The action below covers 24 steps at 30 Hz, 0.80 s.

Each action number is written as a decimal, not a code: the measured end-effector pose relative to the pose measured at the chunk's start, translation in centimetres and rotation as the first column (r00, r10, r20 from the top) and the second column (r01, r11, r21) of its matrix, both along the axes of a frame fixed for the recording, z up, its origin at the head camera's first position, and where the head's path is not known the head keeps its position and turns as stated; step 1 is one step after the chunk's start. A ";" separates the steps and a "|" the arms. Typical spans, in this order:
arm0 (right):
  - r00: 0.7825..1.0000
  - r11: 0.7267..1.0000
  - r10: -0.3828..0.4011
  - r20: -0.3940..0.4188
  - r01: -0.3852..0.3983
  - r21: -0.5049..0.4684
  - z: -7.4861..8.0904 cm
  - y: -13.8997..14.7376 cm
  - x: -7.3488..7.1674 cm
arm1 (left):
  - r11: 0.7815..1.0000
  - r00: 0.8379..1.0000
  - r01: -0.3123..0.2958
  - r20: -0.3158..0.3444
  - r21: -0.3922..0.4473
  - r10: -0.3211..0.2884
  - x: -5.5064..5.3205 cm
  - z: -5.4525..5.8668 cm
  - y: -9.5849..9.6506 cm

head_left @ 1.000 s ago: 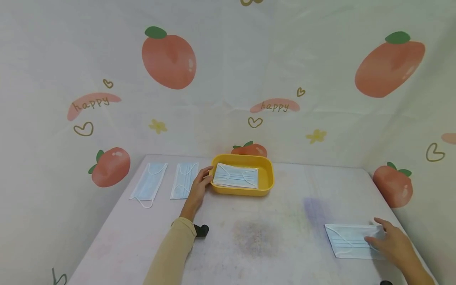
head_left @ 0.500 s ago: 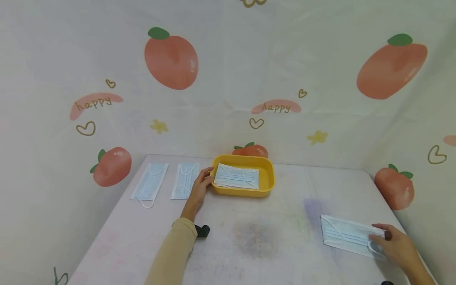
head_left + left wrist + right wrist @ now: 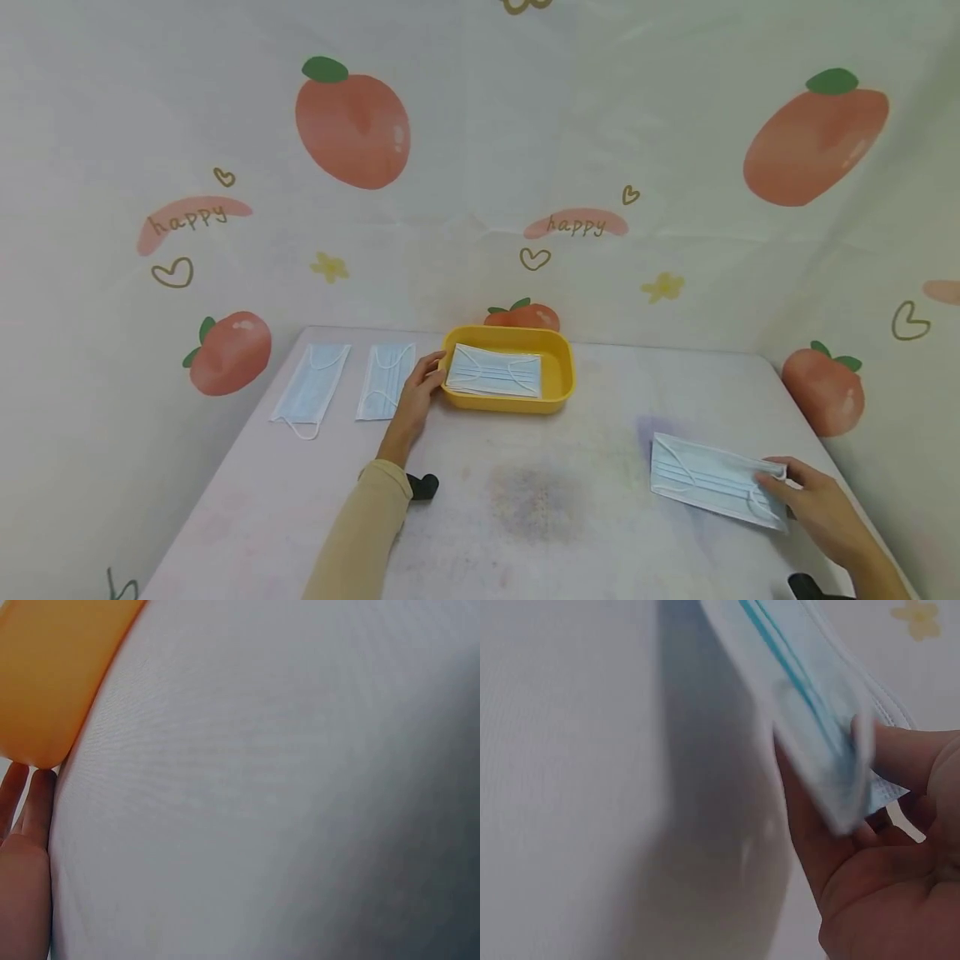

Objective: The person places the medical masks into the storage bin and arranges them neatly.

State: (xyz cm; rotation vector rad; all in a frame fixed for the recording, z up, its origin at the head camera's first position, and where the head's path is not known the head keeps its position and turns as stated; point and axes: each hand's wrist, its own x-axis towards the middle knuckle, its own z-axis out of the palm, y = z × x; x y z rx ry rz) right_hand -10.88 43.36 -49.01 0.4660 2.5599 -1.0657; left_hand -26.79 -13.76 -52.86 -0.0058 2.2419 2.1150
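A pale blue face mask (image 3: 712, 479) with white ear loops is pinched at its right end by my right hand (image 3: 821, 504), tilted and raised off the table. The right wrist view shows the thumb on one side of this mask (image 3: 802, 697) and fingers behind it. My left hand (image 3: 414, 398) touches the left side of a yellow tray (image 3: 502, 404), its fingers extended against the wall. Inside the tray, toward its left, lie face masks (image 3: 495, 372), stacked flat; how many is unclear. In the left wrist view only fingertips (image 3: 41, 795) and the tray's outer wall (image 3: 52, 682) show.
Two more face masks lie left of the tray, one at the far left (image 3: 311, 383) and one beside my left hand (image 3: 384, 379). The white table (image 3: 600, 533) meets a fruit-printed cloth backdrop (image 3: 465, 167) at the back and sides.
My right hand has lifted the face mask off the table and brought it a little left and away from me. The left hand stays at the tray.
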 end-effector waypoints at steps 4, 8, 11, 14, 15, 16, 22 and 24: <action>0.998 0.999 -0.037 -0.040 0.036 -0.025 0.2 -0.5 -0.2 | 0.999 0.999 0.035 0.031 0.010 -0.036 0.4 1.4 0.0; 0.990 0.986 -0.087 -0.108 0.070 -0.152 0.4 -1.0 -0.6 | 0.999 0.998 0.054 0.025 -0.001 -0.054 1.2 3.0 -0.1; 0.984 0.952 -0.127 -0.123 0.086 -0.294 0.8 -1.4 -0.9 | 0.999 0.999 0.049 0.016 -0.007 -0.049 1.6 3.4 0.0; 0.983 0.917 -0.151 -0.104 0.100 -0.387 1.4 -2.0 -1.3 | 0.999 0.999 0.048 0.021 -0.006 -0.048 1.8 3.5 0.0; 0.984 0.907 -0.152 -0.099 0.099 -0.408 1.6 -2.2 -1.4 | 0.999 0.998 0.049 0.025 -0.005 -0.049 1.9 3.5 0.0; 0.984 0.901 -0.150 -0.098 0.095 -0.422 1.8 -2.5 -1.5 | 0.999 0.998 0.050 0.029 -0.008 -0.050 1.8 3.5 0.0; 0.981 0.843 -0.145 -0.128 0.055 -0.535 2.8 -4.2 -1.9 | 0.999 0.998 0.054 0.032 -0.003 -0.053 1.9 3.6 -0.2; 0.979 0.813 -0.147 -0.139 0.039 -0.582 3.1 -4.7 -2.1 | 0.999 0.998 0.053 0.029 0.000 -0.053 1.9 3.6 -0.2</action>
